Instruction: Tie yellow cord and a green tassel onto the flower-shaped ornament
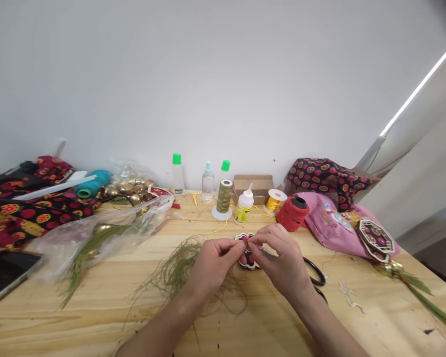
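My left hand [217, 260] and my right hand [280, 255] meet in the middle, thumb and forefinger of each pinched together. Between and under the fingertips is a small scalloped ornament [248, 260] with a pale rim and dark, red-patterned cloth. A bit of red shows at the fingertips, too small to make out. Parts of the ornament are hidden by my fingers. Beside and under my left forearm lies a loose tangle of olive-green thread [180, 265]. Black scissor handles [315, 272] stick out from behind my right hand.
Behind my hands stand a glue bottle [244, 206], a green thread spool [224, 197], a yellow thread spool [274, 202] and a red thread cone [293, 213]. A pink bag [325, 223] and an octagonal tasselled ornament [376, 239] lie right. Left are a plastic bag [67, 248] and a phone [9, 272].
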`<state>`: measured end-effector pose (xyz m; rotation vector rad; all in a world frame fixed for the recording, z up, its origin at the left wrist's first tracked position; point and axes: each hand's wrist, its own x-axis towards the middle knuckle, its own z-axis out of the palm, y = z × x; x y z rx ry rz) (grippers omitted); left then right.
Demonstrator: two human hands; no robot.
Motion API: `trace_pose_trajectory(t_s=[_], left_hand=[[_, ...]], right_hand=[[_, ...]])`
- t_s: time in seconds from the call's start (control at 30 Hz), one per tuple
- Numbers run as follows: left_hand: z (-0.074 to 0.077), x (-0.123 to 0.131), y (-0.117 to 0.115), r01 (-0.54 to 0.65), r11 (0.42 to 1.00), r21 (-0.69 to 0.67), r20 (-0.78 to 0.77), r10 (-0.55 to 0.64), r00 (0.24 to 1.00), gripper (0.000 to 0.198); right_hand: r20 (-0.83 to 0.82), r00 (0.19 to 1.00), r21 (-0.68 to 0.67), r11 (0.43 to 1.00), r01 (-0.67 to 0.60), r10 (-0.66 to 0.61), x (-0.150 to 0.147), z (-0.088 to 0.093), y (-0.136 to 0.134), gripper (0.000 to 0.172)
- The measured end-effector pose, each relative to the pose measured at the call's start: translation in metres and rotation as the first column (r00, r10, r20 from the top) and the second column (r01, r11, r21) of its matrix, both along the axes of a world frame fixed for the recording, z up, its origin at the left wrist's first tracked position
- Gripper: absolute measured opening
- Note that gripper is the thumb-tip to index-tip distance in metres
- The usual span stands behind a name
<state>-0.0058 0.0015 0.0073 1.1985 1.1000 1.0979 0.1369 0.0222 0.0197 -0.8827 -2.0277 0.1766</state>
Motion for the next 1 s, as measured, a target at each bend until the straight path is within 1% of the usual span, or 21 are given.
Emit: trace_pose_trajectory(t_s=[0.13,0.3,0.47,0.57,0.67,0.83,1.0], left_hand=[[-0.0013,0.0002,-0.0001,0.011,1.000,0.019,0.011,-0.011,1.000,0.031],[-0.0003,0.0007,0.0001,0.013,1.000,0.008,0.008,-0.013,1.000,0.032],[0.0022,0.0000,-0.0002,0.025,1.000,-0.014,0.000,-0.025,1.000,0.032],[0.0014,-0.0004,-0.0001,0.028,0.999,-0.023,0.019,-0.027,0.999,0.032],[-0.0006,-0.0002,-0.0002,0.015,1.000,-0.023,0.064,-0.013,0.998,0.032],[-0.0032,0.0001,-0.0003,0.009,0.999,-0.032,0.146,-0.004,0.989,0.032],[-0.0030,-0.0003,0.0001,0.027,0.999,-0.022,0.142,-0.024,0.990,0.031]], right_hand=[[0.042,0.999,0.001,1.000,-0.014,0.014,0.0003,0.0013,-0.0003,0.009],[0.080,0.995,-0.065,0.997,-0.048,0.053,0.0007,0.0015,-0.0019,0.010],[0.009,0.996,-0.151,0.985,-0.087,0.089,0.0000,-0.0012,-0.0017,0.012],[-0.041,0.996,-0.202,0.976,-0.087,0.080,0.0002,-0.0027,-0.0001,0.012],[-0.068,0.996,-0.203,0.976,-0.077,0.064,0.0013,-0.0023,0.0013,0.008],[-0.084,0.995,-0.188,0.980,-0.069,0.054,0.0036,0.0001,0.0016,0.007],[-0.065,0.995,-0.167,0.983,-0.082,0.072,0.0030,-0.0014,0.0020,0.007]])
